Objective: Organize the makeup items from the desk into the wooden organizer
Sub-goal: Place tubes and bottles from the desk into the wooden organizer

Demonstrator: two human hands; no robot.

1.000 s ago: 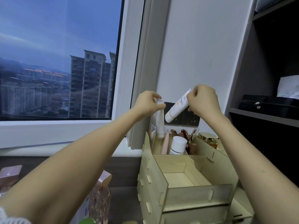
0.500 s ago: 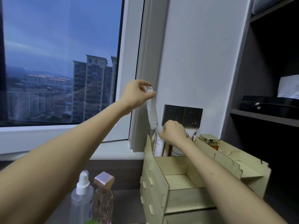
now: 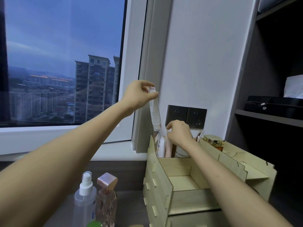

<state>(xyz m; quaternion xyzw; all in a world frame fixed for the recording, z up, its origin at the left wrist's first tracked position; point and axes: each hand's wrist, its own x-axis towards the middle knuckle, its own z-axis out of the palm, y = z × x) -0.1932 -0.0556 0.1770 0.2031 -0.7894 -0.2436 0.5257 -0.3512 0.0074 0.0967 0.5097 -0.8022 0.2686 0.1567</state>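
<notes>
Clear plastic marks the spray bottle [image 3: 84, 196] nearest the camera, with a pink-capped perfume bottle [image 3: 106, 194] touching it on the desk. Just beyond, the wooden organizer [image 3: 157, 182] is seen, its front compartment bare. Over the rear compartment the right hand [image 3: 178, 132] is curled among standing tubes; what it grips cannot be told. Higher, a white tube [image 3: 155, 110] is pinched upright by the left hand [image 3: 137, 95].

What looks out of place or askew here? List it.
Nothing is spilled or damaged. The left hand holds a white tube cap-down above the organizer, not yet in its back slot. A spray bottle and a perfume bottle stand on the desk.
</notes>
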